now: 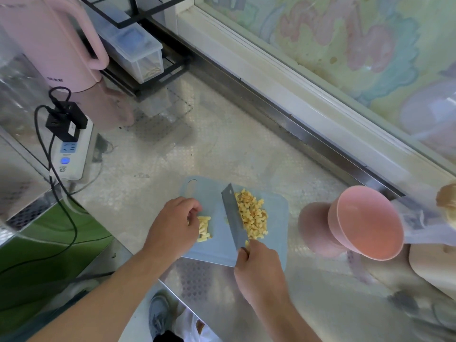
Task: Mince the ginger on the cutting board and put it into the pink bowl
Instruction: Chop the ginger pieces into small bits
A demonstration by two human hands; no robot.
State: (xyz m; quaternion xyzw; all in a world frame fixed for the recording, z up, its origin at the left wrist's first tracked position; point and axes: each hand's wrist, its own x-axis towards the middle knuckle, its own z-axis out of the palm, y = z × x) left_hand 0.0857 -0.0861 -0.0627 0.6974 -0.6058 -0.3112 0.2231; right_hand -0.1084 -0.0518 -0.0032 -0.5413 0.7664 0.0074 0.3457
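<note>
While gripping the knife (233,215) by its handle, fingers curled tight, right hand (259,270) at the near edge of the blue cutting board (217,250), blade laid flat-side up across it. Left hand (174,224) just beside, fingers bent, pinching a small row of ginger strips (204,229) against the board. Right of the blade, a heap of diced ginger (253,213), touching the steel. Further right, on the metal surface (222,149), the pink bowl (367,222), apart from the board, nothing visible inside. Far left, a white power strip (71,154) with black plugs; beyond it, a pink kettle (49,43) and a clear lidded box (134,49).
</note>
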